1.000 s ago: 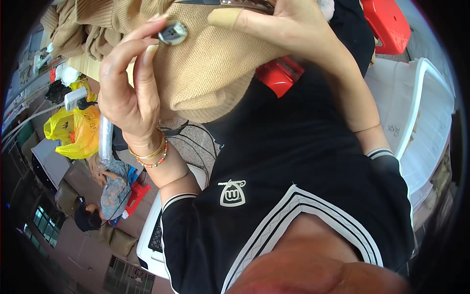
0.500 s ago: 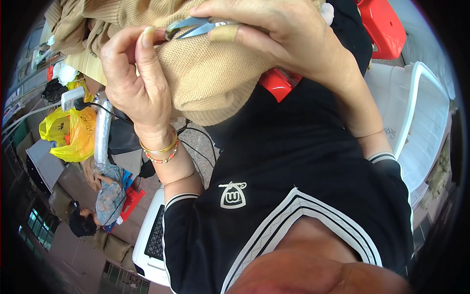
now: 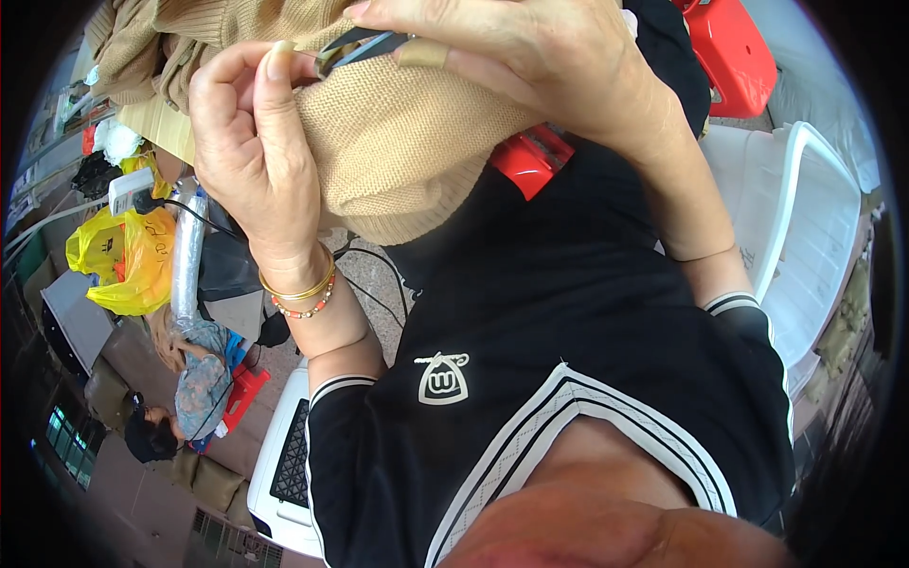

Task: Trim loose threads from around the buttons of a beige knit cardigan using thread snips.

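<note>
Across my lap is a tan knitted garment (image 3: pixel 407 137), its ribbed edge hanging toward me. My right hand (image 3: pixel 559 52) is closed around a small pair of thread snips (image 3: pixel 374 47), blades pointing left; a tan strip wraps one of its digits. At the blade tips sits a small brownish round piece that looks like a button (image 3: pixel 324 66), against the knit. My left hand (image 3: pixel 260 142) pinches thumb and finger together just left of the tips. What lies in that pinch is too small to make out, perhaps a thread.
A red plastic piece (image 3: pixel 532 163) lies beside the garment, and a red stool (image 3: pixel 729 57) stands far right. At right is a translucent bin (image 3: pixel 805 237). To the left are a yellow bag (image 3: pixel 133 260), cables (image 3: pixel 369 254), a white appliance (image 3: pixel 284 473) and another person (image 3: pixel 201 379).
Both hands have shifted slightly up and left in the picture, as has most of the scene. The snips' blades look closer together. Both hands keep their grips.
</note>
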Action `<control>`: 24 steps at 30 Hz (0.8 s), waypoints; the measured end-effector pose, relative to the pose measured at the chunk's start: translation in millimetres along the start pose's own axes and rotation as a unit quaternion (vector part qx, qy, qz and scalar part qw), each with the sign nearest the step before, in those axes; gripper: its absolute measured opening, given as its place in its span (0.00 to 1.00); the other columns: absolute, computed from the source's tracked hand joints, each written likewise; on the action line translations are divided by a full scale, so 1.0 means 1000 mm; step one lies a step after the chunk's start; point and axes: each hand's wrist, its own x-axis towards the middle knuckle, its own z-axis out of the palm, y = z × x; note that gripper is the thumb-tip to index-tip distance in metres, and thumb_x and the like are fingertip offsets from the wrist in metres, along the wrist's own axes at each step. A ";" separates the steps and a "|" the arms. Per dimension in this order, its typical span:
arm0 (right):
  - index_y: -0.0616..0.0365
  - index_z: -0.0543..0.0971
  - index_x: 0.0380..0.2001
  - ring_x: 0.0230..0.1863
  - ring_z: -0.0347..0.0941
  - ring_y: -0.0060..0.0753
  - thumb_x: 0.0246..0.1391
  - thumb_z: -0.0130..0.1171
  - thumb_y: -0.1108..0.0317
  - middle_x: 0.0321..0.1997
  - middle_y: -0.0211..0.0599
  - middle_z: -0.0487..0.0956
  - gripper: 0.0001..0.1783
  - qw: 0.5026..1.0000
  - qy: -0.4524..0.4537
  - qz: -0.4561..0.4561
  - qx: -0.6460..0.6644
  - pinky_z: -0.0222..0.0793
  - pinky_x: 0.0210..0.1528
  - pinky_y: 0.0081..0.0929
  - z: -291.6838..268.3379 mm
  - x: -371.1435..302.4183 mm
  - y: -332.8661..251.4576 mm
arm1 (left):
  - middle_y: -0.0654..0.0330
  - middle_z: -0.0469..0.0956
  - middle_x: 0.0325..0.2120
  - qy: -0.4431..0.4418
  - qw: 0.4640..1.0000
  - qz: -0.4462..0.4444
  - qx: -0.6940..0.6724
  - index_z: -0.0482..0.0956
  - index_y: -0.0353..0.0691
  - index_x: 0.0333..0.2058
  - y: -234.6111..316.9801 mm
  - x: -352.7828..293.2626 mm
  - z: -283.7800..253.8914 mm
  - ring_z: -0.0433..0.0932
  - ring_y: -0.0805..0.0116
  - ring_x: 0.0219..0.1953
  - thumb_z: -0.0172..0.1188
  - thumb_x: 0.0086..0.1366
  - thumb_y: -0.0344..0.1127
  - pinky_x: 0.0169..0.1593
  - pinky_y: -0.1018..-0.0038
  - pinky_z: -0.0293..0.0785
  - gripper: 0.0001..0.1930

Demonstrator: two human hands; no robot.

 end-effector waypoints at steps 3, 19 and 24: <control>0.51 0.82 0.41 0.32 0.74 0.31 0.49 0.61 0.71 0.31 0.30 0.72 0.13 1.000 -0.024 0.004 -0.013 0.73 0.33 0.27 -0.004 0.002 0.001 | 0.59 0.82 0.31 -0.010 1.000 -0.004 0.016 0.73 0.32 0.43 0.000 0.002 0.000 0.79 0.79 0.34 0.54 0.72 0.28 0.42 0.84 0.74 0.05; 0.51 0.82 0.44 0.33 0.73 0.37 0.53 0.57 0.68 0.33 0.34 0.71 0.15 0.986 -0.150 -0.041 0.052 0.71 0.33 0.31 -0.014 0.012 0.020 | 0.59 0.82 0.32 -0.048 0.997 -0.053 -0.041 0.75 0.30 0.44 -0.005 0.003 -0.002 0.78 0.78 0.36 0.55 0.72 0.26 0.44 0.84 0.73 0.06; 0.51 0.82 0.43 0.33 0.72 0.36 0.51 0.55 0.67 0.34 0.33 0.72 0.15 0.985 -0.156 -0.073 0.015 0.71 0.33 0.30 -0.015 0.011 0.019 | 0.60 0.82 0.30 -0.043 0.997 -0.047 -0.043 0.75 0.30 0.43 -0.005 0.003 0.000 0.78 0.79 0.34 0.54 0.72 0.26 0.43 0.84 0.74 0.05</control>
